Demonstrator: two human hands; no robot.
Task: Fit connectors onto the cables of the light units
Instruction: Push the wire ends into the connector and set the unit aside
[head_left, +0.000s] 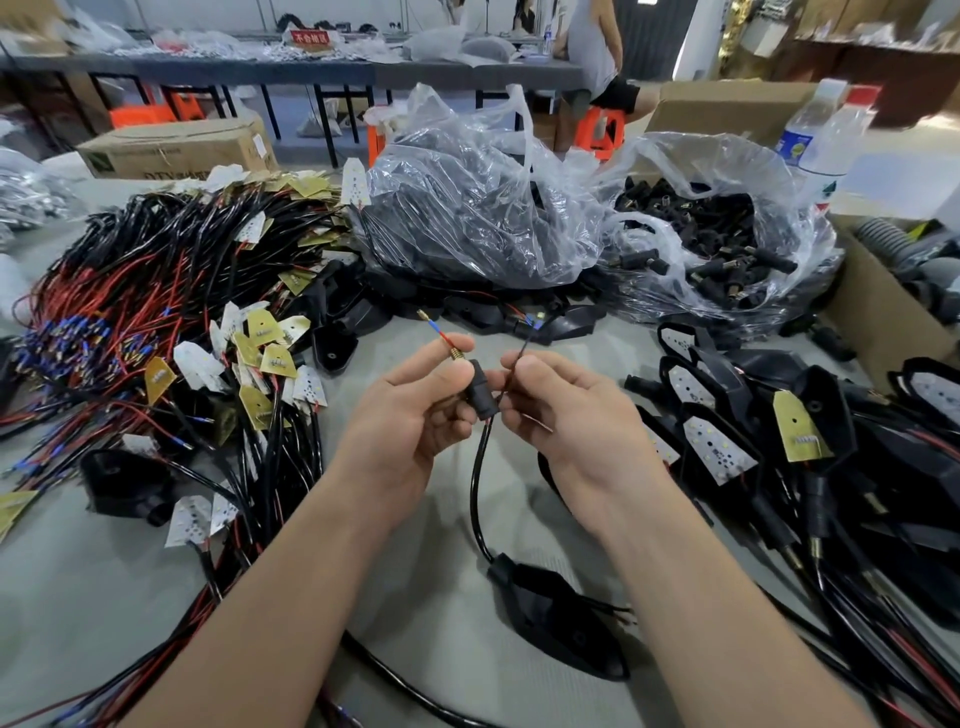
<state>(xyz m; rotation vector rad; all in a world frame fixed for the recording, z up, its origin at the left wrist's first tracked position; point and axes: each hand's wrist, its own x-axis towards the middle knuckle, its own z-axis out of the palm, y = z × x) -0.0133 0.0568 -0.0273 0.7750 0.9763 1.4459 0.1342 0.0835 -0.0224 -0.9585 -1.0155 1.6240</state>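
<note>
Gripping connector (481, 391), left hand (410, 413); pinching wire (524, 341), right hand (576, 415).

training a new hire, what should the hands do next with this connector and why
Probably slide the connector further down the cable with the left hand: the red wire already pokes out its top, while the right hand pinches the black wire.

connector (479, 396) half behind left hand (410, 415), bottle (821, 130) blurred
</note>
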